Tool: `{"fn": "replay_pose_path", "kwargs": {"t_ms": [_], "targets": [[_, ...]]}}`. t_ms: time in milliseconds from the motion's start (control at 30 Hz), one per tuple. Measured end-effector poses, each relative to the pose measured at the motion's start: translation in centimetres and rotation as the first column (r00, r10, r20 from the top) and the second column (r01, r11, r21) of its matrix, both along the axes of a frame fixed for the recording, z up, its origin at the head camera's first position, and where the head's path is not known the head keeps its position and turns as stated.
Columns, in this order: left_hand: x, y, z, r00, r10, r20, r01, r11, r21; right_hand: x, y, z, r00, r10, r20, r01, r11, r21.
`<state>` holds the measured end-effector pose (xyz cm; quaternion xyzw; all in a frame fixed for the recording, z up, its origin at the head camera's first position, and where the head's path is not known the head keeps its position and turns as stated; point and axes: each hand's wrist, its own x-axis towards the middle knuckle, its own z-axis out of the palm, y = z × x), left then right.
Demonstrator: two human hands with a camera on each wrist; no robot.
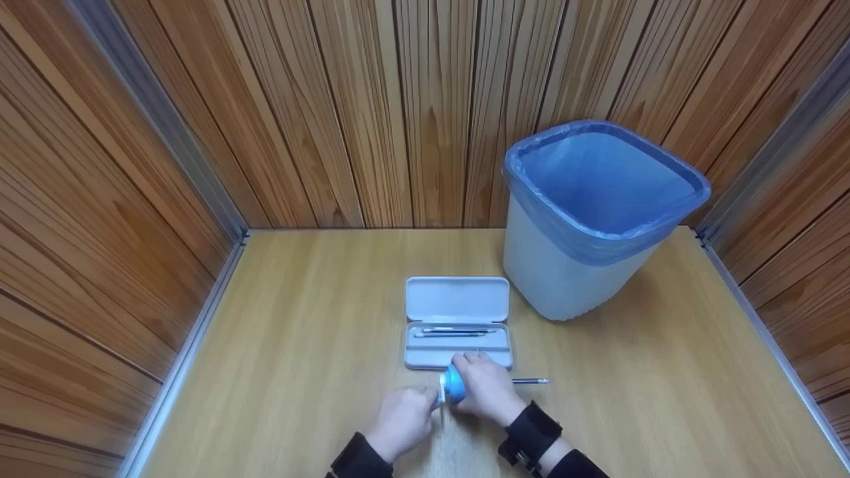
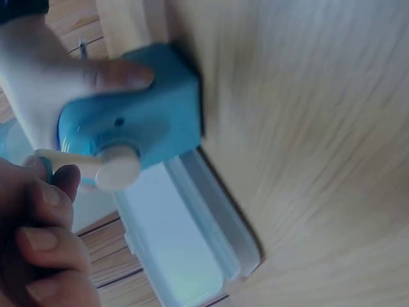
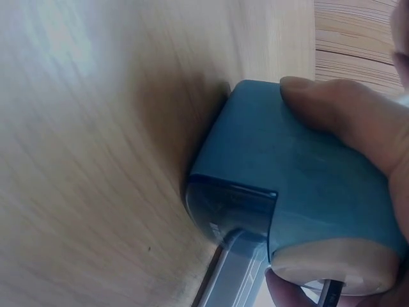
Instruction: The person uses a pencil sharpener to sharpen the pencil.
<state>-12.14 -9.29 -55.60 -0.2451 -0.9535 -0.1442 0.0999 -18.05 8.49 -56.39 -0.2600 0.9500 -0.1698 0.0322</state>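
My right hand (image 1: 488, 387) grips a blue crank pencil sharpener (image 3: 307, 173) from above, thumb on one side and fingers round the other. A dark pencil (image 1: 530, 381) sticks out of the sharpener's right end, in its pale round holder (image 3: 339, 262). On the opposite end, my left hand (image 1: 406, 418) pinches the knob of the cream crank handle (image 2: 118, 167). Just behind the sharpener lies an open pale pencil case (image 1: 458, 358), lid tipped back, with several pencils (image 1: 455, 332) in its rear compartment.
A white bin (image 1: 558, 285) lined with a blue bag (image 1: 611, 249) stands at the back right of the wooden table (image 1: 312, 318). Wood-panelled walls (image 1: 431, 133) enclose the table at the back and both sides.
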Motion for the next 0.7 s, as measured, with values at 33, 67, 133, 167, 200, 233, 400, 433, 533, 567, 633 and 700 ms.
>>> {"fn": "replay_pose_path", "kwargs": {"t_ms": [33,67,133,167,200,233,400,433,533,567,633,700], "targets": [[0.2,0.0,-0.2,1.0,-0.006,0.018,0.006,1.0,-0.003,0.0,0.0,0.0,1.0,0.0,0.007,0.0,1.0,0.004],[0.2,-0.1,-0.5,0.999,-0.011,0.036,0.011,1.0,-0.005,0.0,0.0,0.0,1.0,-0.002,0.016,0.001,1.0,0.007],[0.3,-0.1,-0.9,0.996,-0.015,0.091,0.016,1.0,-0.004,-0.1,-0.1,0.0,0.999,-0.006,0.036,0.006,1.0,0.012],[0.2,0.0,-1.2,0.992,-0.013,0.124,0.013,1.0,-0.001,-0.1,-0.1,0.1,0.999,-0.01,0.049,0.009,1.0,0.015],[0.1,0.0,-1.4,0.986,-0.005,0.167,0.005,1.0,0.003,-0.1,-0.1,0.1,0.998,-0.012,0.06,0.011,1.0,0.017],[0.0,0.0,-1.7,0.98,0.004,0.197,-0.004,1.0,0.003,-0.2,-0.1,0.1,0.998,-0.014,0.068,0.013,1.0,0.018],[-1.2,0.2,-3.3,0.945,0.074,0.318,-0.069,0.997,-0.026,-0.1,-0.2,0.1,0.997,-0.016,0.069,0.015,1.0,0.018],[-1.6,0.2,-3.5,0.939,0.092,0.331,-0.085,0.996,-0.036,-0.1,-0.2,0.0,0.998,-0.014,0.061,0.014,1.0,0.015],[-2.9,0.4,-3.8,0.922,0.141,0.361,-0.122,0.99,-0.075,-0.1,0.0,-0.1,1.0,-0.002,0.025,0.001,1.0,0.008],[-3.3,0.5,-3.8,0.919,0.153,0.364,-0.13,0.988,-0.085,-0.1,0.0,-0.2,1.0,0.0,0.019,0.0,1.0,0.003],[-4.1,0.6,-3.7,0.919,0.164,0.359,-0.137,0.986,-0.099,0.0,0.1,-0.3,1.0,0.001,0.008,-0.001,1.0,-0.008],[-4.8,0.8,-3.6,0.928,0.164,0.333,-0.132,0.984,-0.117,0.0,0.2,-0.2,1.0,-0.001,-0.009,0.001,1.0,-0.016]]}}
